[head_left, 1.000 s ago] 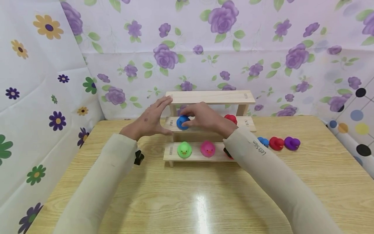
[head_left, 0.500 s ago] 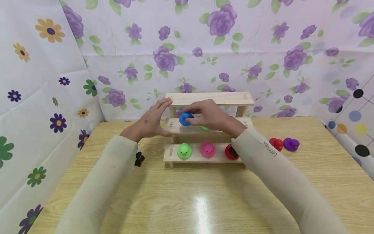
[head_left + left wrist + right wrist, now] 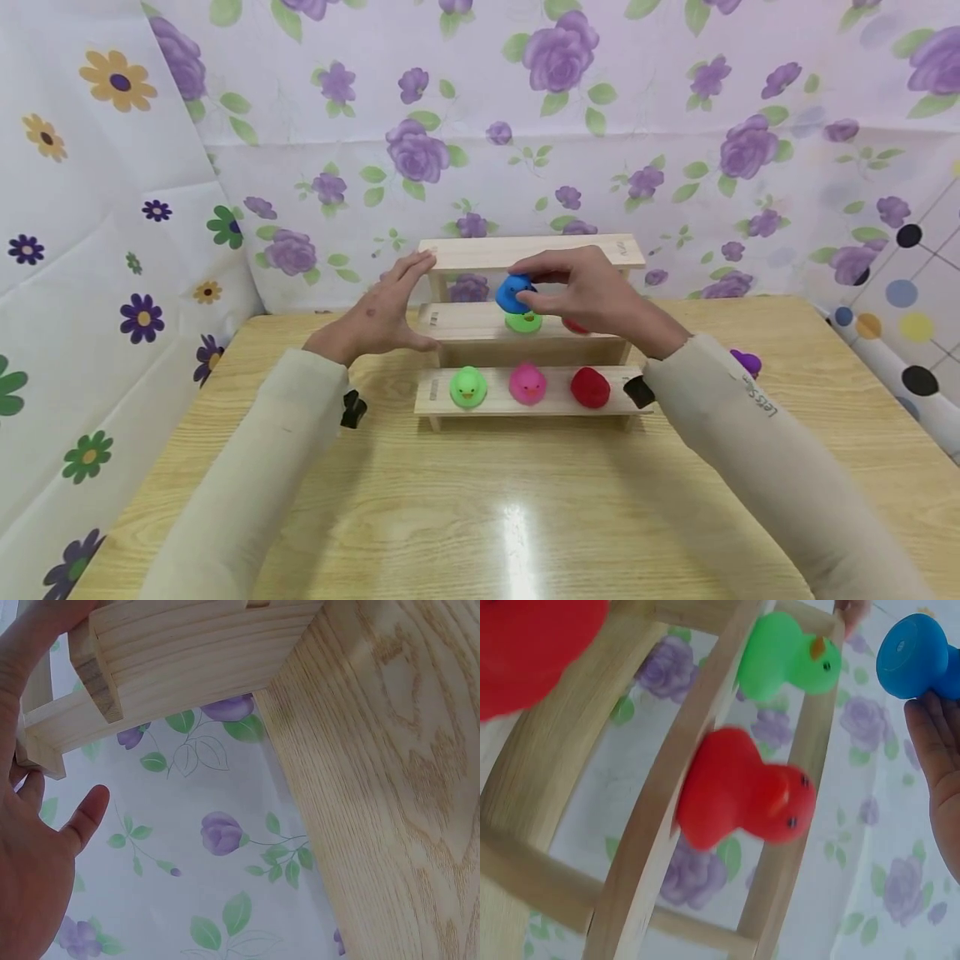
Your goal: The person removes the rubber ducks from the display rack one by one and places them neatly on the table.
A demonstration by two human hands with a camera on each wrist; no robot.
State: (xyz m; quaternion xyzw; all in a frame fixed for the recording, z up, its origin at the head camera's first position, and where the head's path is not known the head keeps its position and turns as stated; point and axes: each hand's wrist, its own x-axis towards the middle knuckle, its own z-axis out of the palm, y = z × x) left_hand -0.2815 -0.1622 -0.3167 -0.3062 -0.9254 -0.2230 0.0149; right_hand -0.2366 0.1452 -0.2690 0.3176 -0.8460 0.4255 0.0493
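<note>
A blue rubber duck [image 3: 512, 296] is pinched between the thumb and fingers of my right hand [image 3: 592, 290], raised above the middle shelf of a three-tier wooden rack [image 3: 525, 252]. Below it on that shelf sit a green duck [image 3: 523, 323] and a red duck [image 3: 735, 787], partly covered by the right hand in the head view. My left hand [image 3: 378, 318] rests at the rack's left end, its fingertips at the top shelf's corner and its thumb stretched out by the middle shelf. Across the bottom shelf stand a green duck [image 3: 468, 388], a pink duck [image 3: 528, 385] and a red duck [image 3: 591, 389].
To the right of the rack, a purple duck [image 3: 746, 362] lies on the wooden table [image 3: 420, 517], partly behind the right sleeve. Flowered cloth [image 3: 487, 167] hangs behind the rack and along the sides.
My right hand has lifted the blue duck off the left end of the middle shelf and carried it to the right. The left hand has stayed at the rack's end.
</note>
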